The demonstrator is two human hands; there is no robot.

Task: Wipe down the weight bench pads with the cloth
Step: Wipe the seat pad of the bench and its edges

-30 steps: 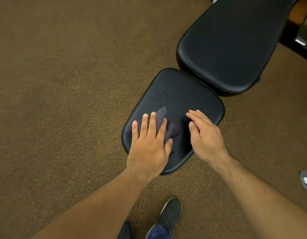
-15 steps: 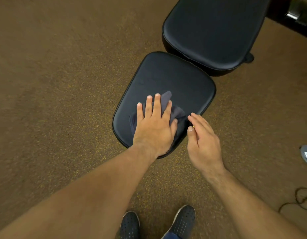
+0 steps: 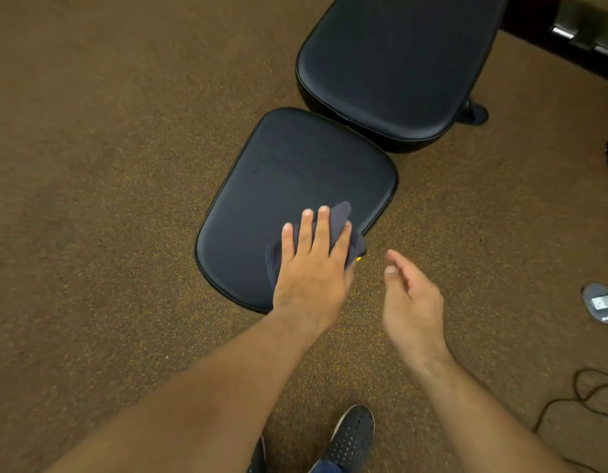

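Cloth, dark grey and bunched, lay on the seat pad, right at that pad's near right edge, one fold spilling just over the rim. And the left hand was flat on top of it, fingers straight and spread a little, pressing it down onto the black vinyl. The right hand hung off the seat pad to its right, over the brown carpet, palm turned inward, fingers loose and extended, holding nothing, touching nothing. Beyond the seat pad's far edge sat the back pad, larger, black too, its end overlapping that edge. Near side of the seat pad, a dark perforated shoe stood on the carpet. Well off to the right of the seat pad, a black cable trailed.
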